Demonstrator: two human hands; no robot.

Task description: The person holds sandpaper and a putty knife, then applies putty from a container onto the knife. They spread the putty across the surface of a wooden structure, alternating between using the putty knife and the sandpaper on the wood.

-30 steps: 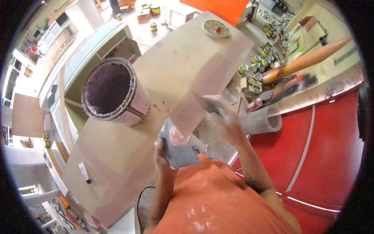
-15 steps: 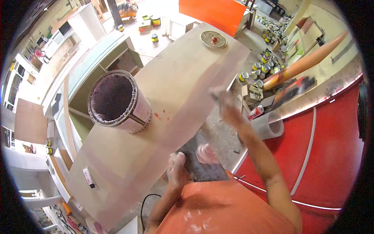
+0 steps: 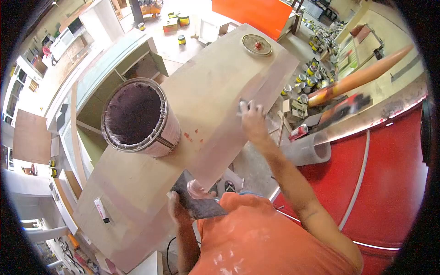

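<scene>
Now right hand [image 3: 251,120] presses scraper [image 3: 242,106] flat under fingertips on board [image 3: 206,91].

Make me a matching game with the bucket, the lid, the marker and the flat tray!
Things:
1. bucket
2. lid
3. marker
4. tray

Places:
A. far end of the board
B. in the left hand, with a pink blob on it
C. lying near the board's near-left edge
D. standing open on the board, dark inside

Pairs: 1-D, 2-A, 3-C, 4-B
</scene>
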